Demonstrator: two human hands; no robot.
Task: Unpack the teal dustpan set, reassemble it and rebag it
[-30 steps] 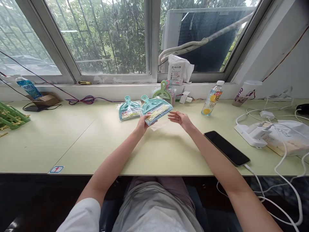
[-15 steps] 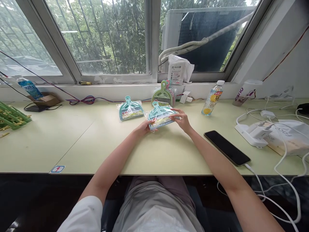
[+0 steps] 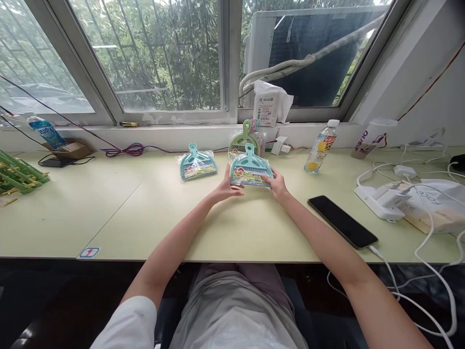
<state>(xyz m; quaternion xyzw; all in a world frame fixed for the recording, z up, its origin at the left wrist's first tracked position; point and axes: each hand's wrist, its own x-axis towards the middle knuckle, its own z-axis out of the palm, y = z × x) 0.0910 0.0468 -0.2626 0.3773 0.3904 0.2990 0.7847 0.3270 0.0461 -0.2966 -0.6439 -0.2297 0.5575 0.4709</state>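
A turquoise dustpan-and-brush set in clear plastic wrap is held tilted up above the table, its handle pointing away from me. My right hand grips its lower right corner, thumb across the front and the other fingers mostly hidden behind. At the lower left corner is my left hand, thumb raised along the side and fingers spread by the bottom edge. Left of it a second turquoise dustpan set lies wrapped on the table. Behind the held set stand green and pink dustpan sets, partly covered.
A drink bottle and a plastic cup stand at the back right. A phone lies near my right forearm, with a power strip and white cables beyond. Green stalks lie far left. A tissue pack rests on the sill.
The held dustpan set has turned straighter and moved slightly right and up. My left hand has loosened, its fingers spreading; my right hand has shifted its grip to the lower right corner.
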